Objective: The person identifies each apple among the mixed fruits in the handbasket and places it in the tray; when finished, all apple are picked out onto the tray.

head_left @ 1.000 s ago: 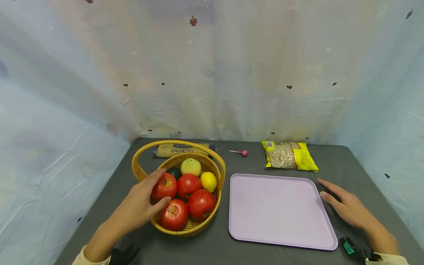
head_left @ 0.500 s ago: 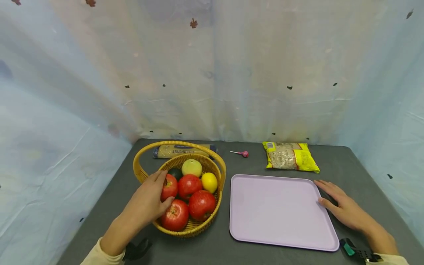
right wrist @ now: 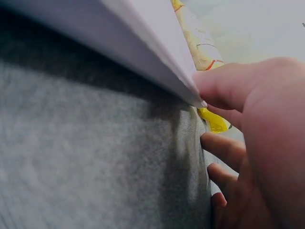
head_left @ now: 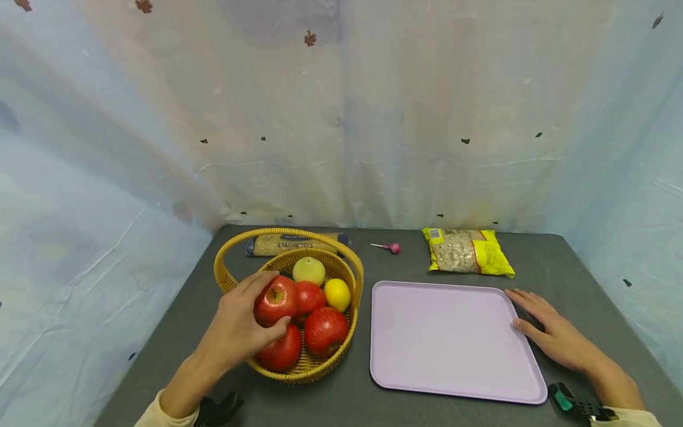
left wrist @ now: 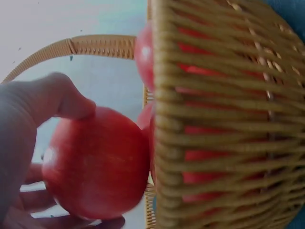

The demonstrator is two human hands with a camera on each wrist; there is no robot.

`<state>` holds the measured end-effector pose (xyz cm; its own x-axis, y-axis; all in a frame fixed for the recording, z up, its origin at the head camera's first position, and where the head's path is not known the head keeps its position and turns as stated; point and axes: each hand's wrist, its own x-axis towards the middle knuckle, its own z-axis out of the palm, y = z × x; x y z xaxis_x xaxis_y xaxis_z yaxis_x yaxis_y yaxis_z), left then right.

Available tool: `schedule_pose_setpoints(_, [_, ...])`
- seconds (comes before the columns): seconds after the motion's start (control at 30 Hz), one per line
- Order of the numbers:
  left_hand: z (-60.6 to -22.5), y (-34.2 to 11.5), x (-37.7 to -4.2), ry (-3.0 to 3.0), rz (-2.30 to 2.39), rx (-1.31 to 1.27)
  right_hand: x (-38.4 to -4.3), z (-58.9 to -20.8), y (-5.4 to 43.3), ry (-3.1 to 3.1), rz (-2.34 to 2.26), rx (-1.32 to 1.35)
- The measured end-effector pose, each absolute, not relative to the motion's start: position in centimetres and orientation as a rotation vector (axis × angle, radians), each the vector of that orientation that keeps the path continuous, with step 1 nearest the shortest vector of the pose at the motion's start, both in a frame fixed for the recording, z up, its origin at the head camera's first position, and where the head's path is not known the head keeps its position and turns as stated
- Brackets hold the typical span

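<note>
Since the earlier frame our left hand (head_left: 237, 329) has lifted one red apple (head_left: 275, 299) out of the basket (head_left: 229, 276), fingers curled around it. We see the tray (head_left: 450, 338) at lower right of the apple, and our right hand (head_left: 552, 335) rests flat and open at its right edge.

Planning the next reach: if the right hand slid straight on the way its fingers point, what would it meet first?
The right hand lies flat beside the lilac tray, fingers pointing toward the far side. The yellow packet looks first in that line, though depth is hard to judge.

Basket handle (head_left: 288, 232) arching over the fruit (head_left: 326, 327)
</note>
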<state>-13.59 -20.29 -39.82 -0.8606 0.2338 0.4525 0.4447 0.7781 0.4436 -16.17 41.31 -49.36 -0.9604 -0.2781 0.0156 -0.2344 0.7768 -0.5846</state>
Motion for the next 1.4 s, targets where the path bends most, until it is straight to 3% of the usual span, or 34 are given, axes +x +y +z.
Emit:
schedule_pose_setpoints(0.83, [-38.3, -19.0, -12.7, -2.619, -1.067, -0.778, -16.3, -49.5, 41.4, 2.902, -0.892, -0.411])
schedule_pose_setpoints(1.07, [-35.9, -15.8, -11.4, -2.485, -1.235, -1.082, -16.2, -49.4, 41.4, 2.899, -0.895, -0.419])
schedule_pose_setpoints(1.4, [-34.0, -8.4, -11.1, -2.349, -1.351, -1.325, -16.1, -49.3, 41.5, 2.891, -0.896, -0.402])
